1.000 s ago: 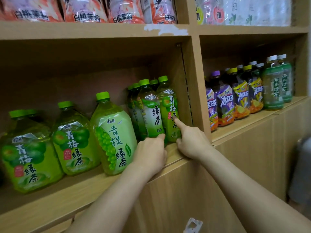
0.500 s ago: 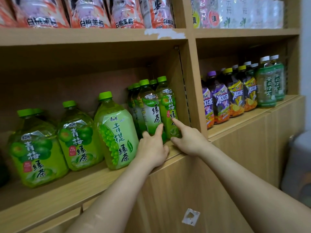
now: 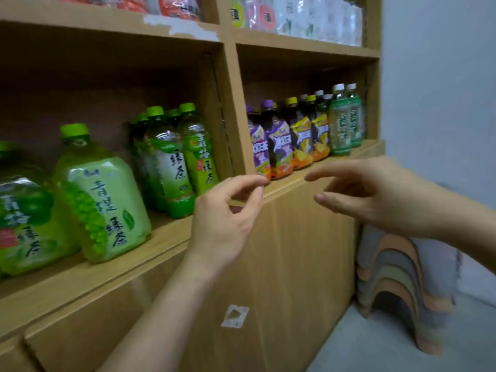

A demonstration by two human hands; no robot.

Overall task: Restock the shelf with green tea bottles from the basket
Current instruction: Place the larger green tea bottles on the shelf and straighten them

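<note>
Wooden shelf [image 3: 107,267] of green tea bottles [image 3: 171,167], left hand [image 3: 225,218] and right hand [image 3: 375,194] loosely open, empty.

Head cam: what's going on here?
A person is at a wooden shelf. The left hand and right hand hover empty in front of its edge, touching nothing. The slim green tea bottles stand grouped at the right end of the left bay, beside large green tea bottles. No basket is in view.

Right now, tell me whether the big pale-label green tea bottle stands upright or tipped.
Upright: the big bottle rests base-down on the shelf, cap on top.
</note>
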